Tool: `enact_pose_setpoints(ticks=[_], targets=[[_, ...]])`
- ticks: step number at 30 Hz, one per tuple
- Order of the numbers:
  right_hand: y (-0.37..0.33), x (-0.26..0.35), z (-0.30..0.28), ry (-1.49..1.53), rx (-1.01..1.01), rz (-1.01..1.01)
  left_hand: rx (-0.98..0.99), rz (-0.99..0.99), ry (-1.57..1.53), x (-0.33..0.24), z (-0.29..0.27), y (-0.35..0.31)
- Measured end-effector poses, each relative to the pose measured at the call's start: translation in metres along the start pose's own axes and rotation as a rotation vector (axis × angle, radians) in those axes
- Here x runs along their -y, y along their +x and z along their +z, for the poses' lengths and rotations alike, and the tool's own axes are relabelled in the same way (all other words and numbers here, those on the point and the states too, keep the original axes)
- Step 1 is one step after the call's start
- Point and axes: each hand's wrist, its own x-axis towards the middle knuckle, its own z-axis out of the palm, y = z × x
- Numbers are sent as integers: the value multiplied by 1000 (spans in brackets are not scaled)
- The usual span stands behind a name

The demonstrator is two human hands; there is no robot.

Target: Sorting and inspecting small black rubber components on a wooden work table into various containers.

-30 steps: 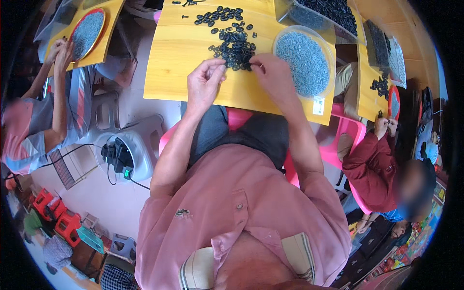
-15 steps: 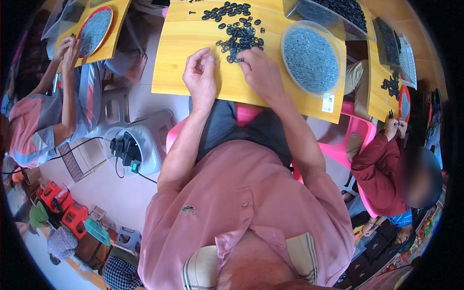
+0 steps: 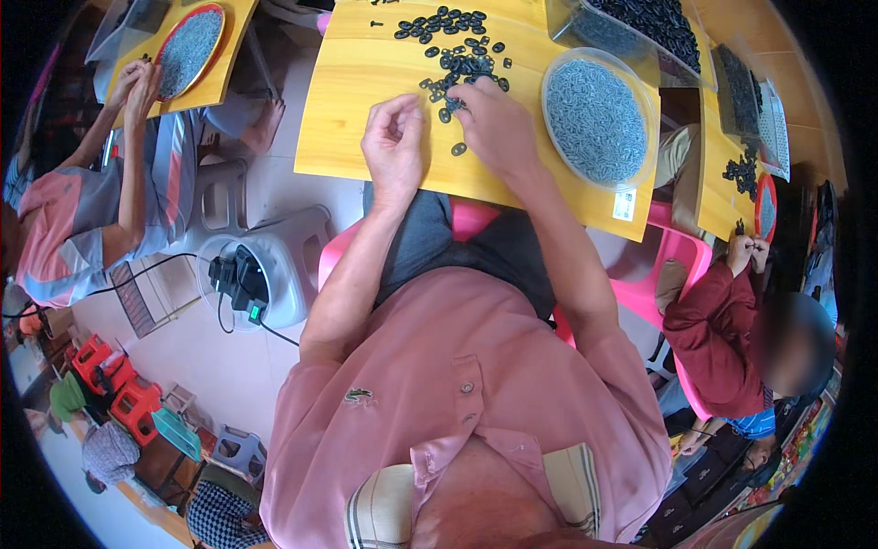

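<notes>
My left hand (image 3: 393, 146) hovers over the near part of the yellow table (image 3: 343, 110), palm turned inward. Its fingers are curled and its thumb and fingertips come together; whatever may be between them is too small to make out. Bent down onto the near end of a heap of small black oval pieces (image 3: 466, 66) is my right hand (image 3: 496, 128). Its fingers are drawn together among them, and the hand partly hides what they grip. One black oval piece (image 3: 458, 148) lies apart on the table between my hands.
A round clear tub of small silvery metal pieces (image 3: 596, 119) stands right of my right hand. Behind it is a clear bin of black parts (image 3: 640, 37). A few black screw-like bits (image 3: 377, 24) lie far left. Co-workers sit at tables on both sides.
The single black oval piece now shows nearer to me, apart from the heap. My right hand has shifted slightly further over the heap; my left hand keeps its curled pose.
</notes>
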Motion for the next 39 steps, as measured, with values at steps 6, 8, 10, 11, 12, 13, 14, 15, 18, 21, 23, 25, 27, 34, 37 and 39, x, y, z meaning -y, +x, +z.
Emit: enact_pose_setpoints(ticks=[6,8,10,11,12,13,14,15,18,21,23,25,27,34,37,39], targets=[[5,-5,4,-121,143,73,50,32,28,-3,4,-2],[2,-11,4,-60,79,22,95,36,85,-4,5,-3],[-1,-13,0,-28,60,36,120,34,72,-3,7,-4],[-3,-12,-2,11,43,43,138,34,65,-2,6,-4],[-5,-9,-3,-4,36,54,153,31,52,-1,6,-4],[-6,-4,-6,199,34,143,184,-14,5,0,5,-5],[-7,-1,-7,403,26,230,217,-60,-42,1,3,-5],[-10,-2,-7,383,10,247,267,-121,-66,0,2,-5],[-16,-4,-6,884,26,368,381,-235,-176,-4,-4,-3],[-18,-3,-9,1148,108,427,437,-230,-136,-4,-12,1],[-23,-4,-14,1143,138,446,459,-221,-149,-2,-14,2],[-27,-8,-15,1145,168,466,444,-219,-114,-10,-7,-2],[-31,-12,-12,1111,158,473,425,-216,-79,-13,-4,-5],[-40,-5,-37,855,105,465,481,-128,-66,-10,-5,-5],[-48,-21,-73,326,-115,337,442,-152,-69,-10,-5,-4],[-52,-47,-95,186,-200,342,435,-153,-64,-7,-5,-3]])
